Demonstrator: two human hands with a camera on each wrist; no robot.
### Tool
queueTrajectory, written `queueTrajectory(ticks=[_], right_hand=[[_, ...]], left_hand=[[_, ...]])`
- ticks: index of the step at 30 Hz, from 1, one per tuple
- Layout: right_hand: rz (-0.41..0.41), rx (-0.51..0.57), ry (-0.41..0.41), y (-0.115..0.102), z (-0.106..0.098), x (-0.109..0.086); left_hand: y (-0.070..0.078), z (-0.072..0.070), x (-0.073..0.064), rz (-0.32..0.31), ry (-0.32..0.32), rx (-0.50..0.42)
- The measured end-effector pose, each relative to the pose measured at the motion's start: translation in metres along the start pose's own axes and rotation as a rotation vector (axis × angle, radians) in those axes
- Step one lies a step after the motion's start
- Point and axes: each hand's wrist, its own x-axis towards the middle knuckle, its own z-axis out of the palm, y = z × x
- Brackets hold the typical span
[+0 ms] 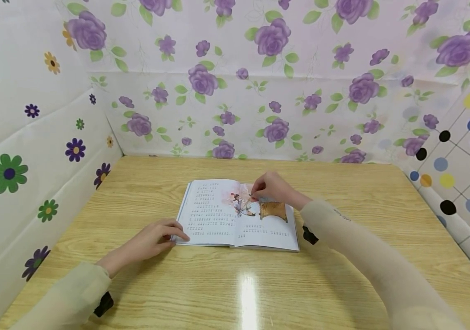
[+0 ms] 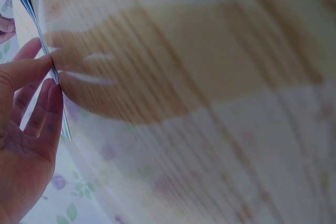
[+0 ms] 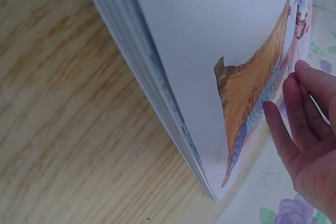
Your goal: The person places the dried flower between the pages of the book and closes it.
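Note:
An open picture book (image 1: pixel 214 220) lies on the wooden table, text on the left page and a coloured illustration across both. My left hand (image 1: pixel 160 236) rests at the lower left corner of the left page. In the left wrist view, the thumb and fingertips of that hand (image 2: pixel 31 108) touch down along the page edge. Over the upper right page, near the fold, is my right hand (image 1: pixel 273 187), thumb and forefinger tips brought together. A thin line meets those fingertips of the right hand (image 3: pixel 310 114) in the right wrist view; I cannot tell whether they pinch anything.
The table (image 1: pixel 201 279) extends around the book, with a bright light reflection near its front. Behind it hangs a wall covering (image 1: pixel 235 91) with purple roses. A flower-patterned side panel (image 1: pixel 32 151) is on the left, a dotted one (image 1: pixel 466 160) on the right.

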Motion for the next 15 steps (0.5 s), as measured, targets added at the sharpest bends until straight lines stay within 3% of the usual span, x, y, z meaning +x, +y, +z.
queueTrajectory(ticks=[15], right_hand=[[-0.007, -0.017, 0.0, -0.0001, 0.0011, -0.002]], left_hand=[[-0.0008, 0.0006, 0.0, -0.016, 0.008, 0.008]])
